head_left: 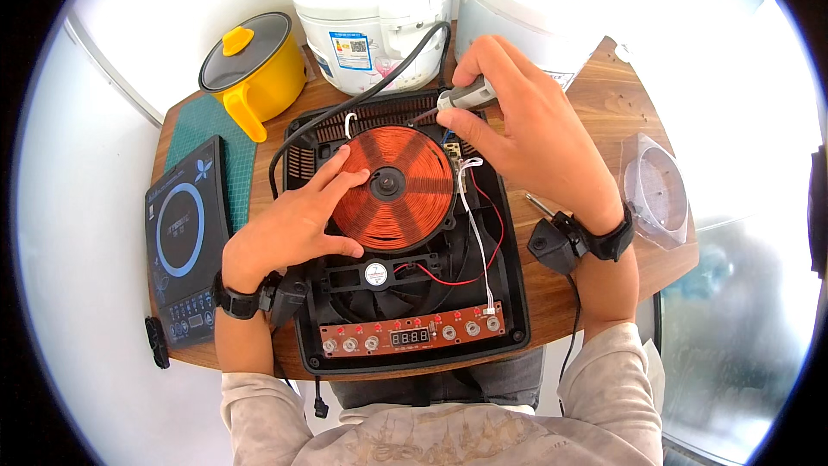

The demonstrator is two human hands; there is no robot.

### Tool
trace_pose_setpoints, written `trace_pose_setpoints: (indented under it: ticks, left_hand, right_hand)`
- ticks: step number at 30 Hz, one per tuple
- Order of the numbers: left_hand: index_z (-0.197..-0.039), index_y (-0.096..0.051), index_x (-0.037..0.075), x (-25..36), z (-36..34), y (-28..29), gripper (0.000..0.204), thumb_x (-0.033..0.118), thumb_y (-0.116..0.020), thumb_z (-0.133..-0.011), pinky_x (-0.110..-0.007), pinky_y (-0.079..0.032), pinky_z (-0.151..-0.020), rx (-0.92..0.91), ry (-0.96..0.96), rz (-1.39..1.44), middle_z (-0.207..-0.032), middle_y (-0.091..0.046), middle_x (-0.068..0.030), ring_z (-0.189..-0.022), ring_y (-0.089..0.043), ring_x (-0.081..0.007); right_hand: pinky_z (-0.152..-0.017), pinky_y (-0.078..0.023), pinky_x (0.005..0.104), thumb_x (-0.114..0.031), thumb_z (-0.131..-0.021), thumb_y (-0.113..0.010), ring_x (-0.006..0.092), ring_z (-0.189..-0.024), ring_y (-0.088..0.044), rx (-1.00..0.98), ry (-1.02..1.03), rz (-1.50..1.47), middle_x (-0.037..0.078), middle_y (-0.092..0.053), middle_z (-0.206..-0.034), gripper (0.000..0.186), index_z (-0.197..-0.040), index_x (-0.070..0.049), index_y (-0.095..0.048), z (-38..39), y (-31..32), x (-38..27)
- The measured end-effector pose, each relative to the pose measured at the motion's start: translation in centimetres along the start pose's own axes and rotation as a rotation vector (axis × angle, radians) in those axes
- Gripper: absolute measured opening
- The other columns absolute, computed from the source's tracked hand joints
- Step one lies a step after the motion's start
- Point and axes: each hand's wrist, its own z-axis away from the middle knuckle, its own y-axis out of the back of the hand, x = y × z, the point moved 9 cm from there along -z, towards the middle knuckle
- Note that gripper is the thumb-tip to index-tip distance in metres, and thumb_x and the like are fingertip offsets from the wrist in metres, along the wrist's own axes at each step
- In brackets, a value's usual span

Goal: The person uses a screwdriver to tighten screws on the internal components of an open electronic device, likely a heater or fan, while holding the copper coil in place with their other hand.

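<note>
While one hand [289, 229] touches one coil [423, 207], another [533, 116] holds one screwdriver [468, 96].

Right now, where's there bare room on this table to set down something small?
Bare wood shows between the right hand and the clear plastic container. The green mat has a bare patch between the yellow pot and black cooktop panel. It's crowded behind the opened base, near two white lidded appliances, and around the coil.
</note>
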Motion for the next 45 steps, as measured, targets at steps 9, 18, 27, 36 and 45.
trace_pose_setpoints:
  ticks: [9, 18, 27, 36, 45]
  left_hand:
    - [-0.152, -0.042, 0.011, -0.2, 0.2, -0.2, 0.09, 0.04, -0.086, -0.079, -0.048, -0.048, -0.108, -0.008, 0.007, 0.021, -0.171, -0.018, -0.018, -0.132, -0.055, -0.0461]
    - [-0.153, -0.042, 0.011, -0.4, 0.2, 0.0, 0.093, 0.045, -0.086, -0.078, -0.049, -0.05, -0.103, -0.057, 0.071, 0.043, -0.172, -0.017, -0.0168, -0.123, -0.061, -0.0464]
    - [-0.152, -0.041, 0.012, -0.9, -0.1, -0.8, 0.092, 0.048, -0.085, -0.079, -0.051, -0.053, -0.101, 0.004, -0.04, 0.034, -0.169, -0.018, -0.0245, -0.115, -0.064, -0.0512]
    - [-0.154, -0.04, 0.011, -0.7, 0.3, -0.9, 0.094, 0.05, -0.083, -0.081, -0.049, -0.053, -0.102, -0.006, -0.041, 0.03, -0.168, -0.019, -0.0276, -0.116, -0.064, -0.0506]
    - [-0.146, -0.05, 0.006, 7.6, 8.1, -1.1, 0.073, 0.031, -0.08, -0.085, -0.049, -0.043, -0.114, 0.361, -0.249, -0.195, -0.156, -0.039, -0.0286, -0.135, -0.05, -0.0435]
  right_hand:
    - [-0.069, -0.051, 0.0396, -0.007, -0.091, -0.069, 0.0305, -0.073, -0.061, 0.06, -0.152, -0.032, 0.012, -0.06, -0.095, 0.024, -0.106, -0.006, -0.05, -0.2, 0.3, 1.4]
    - [-0.072, -0.051, 0.0445, -0.015, -0.093, -0.07, 0.0363, -0.079, -0.063, 0.004, 0.011, 0.12, 0.018, -0.06, -0.094, 0.026, -0.109, -0.005, -0.053, -4.0, -0.2, 0.7]
    - [-0.07, -0.05, 0.0482, -0.015, -0.092, -0.072, 0.0424, -0.081, -0.066, -0.107, -0.145, 0.16, 0.021, -0.066, -0.084, 0.026, -0.104, -0.004, -0.052, -6.1, -0.8, 2.6]
    - [-0.071, -0.051, 0.0493, -0.013, -0.092, -0.07, 0.0419, -0.082, -0.065, 0.015, -0.136, 0.184, 0.021, -0.066, -0.086, 0.027, -0.108, -0.004, -0.05, -5.1, -1.2, 1.3]
    - [-0.069, -0.054, 0.0472, -0.017, -0.097, -0.07, 0.038, -0.078, -0.07, 0.25, -0.277, 0.191, 0.021, -0.07, -0.098, 0.034, -0.12, -0.004, -0.049, 1.0, 5.2, -2.2]
